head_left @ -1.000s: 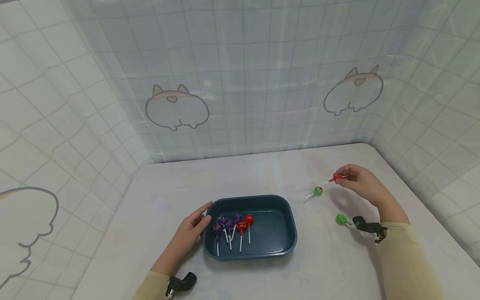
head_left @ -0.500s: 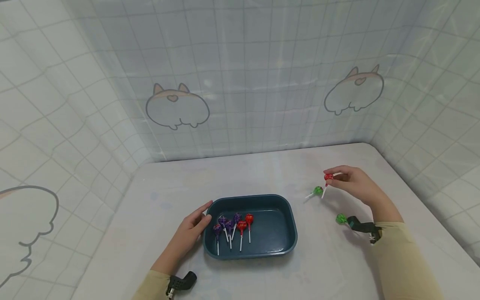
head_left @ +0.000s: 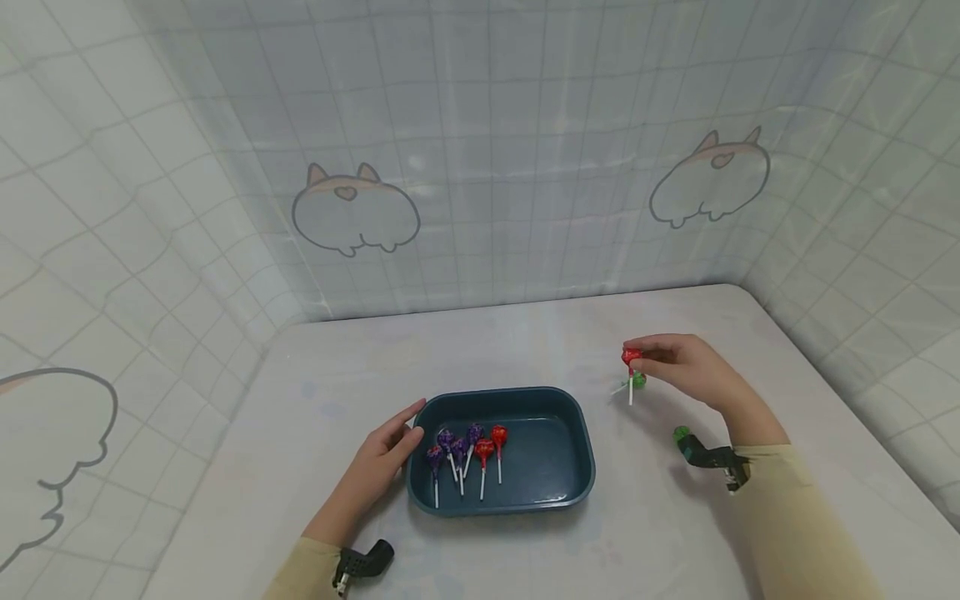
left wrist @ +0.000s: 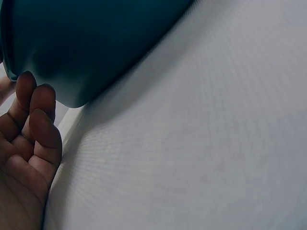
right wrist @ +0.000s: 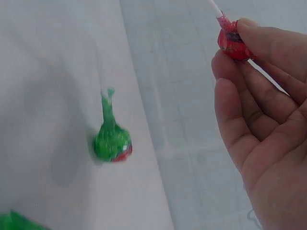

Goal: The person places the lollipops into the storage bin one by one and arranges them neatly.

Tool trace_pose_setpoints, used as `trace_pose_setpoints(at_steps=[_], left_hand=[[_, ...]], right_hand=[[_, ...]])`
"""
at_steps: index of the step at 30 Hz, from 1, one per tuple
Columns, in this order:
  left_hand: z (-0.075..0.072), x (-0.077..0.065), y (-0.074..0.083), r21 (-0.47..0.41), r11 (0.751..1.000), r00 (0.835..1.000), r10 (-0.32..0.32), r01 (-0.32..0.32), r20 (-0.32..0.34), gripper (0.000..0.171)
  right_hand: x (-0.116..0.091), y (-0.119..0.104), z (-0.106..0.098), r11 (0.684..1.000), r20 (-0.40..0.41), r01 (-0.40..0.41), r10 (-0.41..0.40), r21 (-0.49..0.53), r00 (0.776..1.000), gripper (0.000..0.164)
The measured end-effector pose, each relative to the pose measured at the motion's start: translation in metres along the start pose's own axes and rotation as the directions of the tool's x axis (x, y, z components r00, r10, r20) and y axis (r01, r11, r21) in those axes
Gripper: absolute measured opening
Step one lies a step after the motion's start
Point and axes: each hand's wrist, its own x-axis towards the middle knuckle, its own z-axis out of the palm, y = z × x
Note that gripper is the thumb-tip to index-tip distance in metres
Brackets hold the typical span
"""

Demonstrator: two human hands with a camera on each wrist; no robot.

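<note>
In the head view my right hand (head_left: 686,367) pinches a red-wrapped lollipop (head_left: 632,357) by its candy head between thumb and fingers, its white stick pointing down. The same lollipop (right wrist: 235,42) shows at the fingertips in the right wrist view. Just behind it on the table lies a green lollipop (head_left: 639,381), partly covered. Another green lollipop (head_left: 681,433) lies nearer, by the right wrist camera. My left hand (head_left: 384,454) touches the left rim of a dark teal tray (head_left: 555,450), its loosely bent fingertips (left wrist: 43,98) at the outer wall.
Several purple lollipops (head_left: 459,450) and two red lollipops (head_left: 485,450) lie in the tray's left half, sticks toward me. The white table (head_left: 360,358) ends at a grid-patterned curtain (head_left: 525,208) behind, with more curtain at both sides.
My right hand has moved left with the red lollipop, passing over the farther green one. The lollipop's stick has swung from pointing left to pointing down. The left hand and tray stay put.
</note>
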Motion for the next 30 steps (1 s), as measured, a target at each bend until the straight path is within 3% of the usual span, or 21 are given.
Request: trace_pose_setpoints(at_steps=[17,30], left_hand=[[0.000,0.000,-0.003,0.017,1.000,1.000,-0.004,0.005,-0.010,0.047],[0.003,0.005,-0.002,0.004,1.000,1.000,-0.011,0.011,-0.002,0.049]], right_hand=[[0.006,-0.034,0.027,0.993,0.051,0.100,-0.104,0.065,0.993,0.036],[0.012,-0.044,0.055,0.973,0.118,0.223,-0.228,0.049,0.967,0.028]])
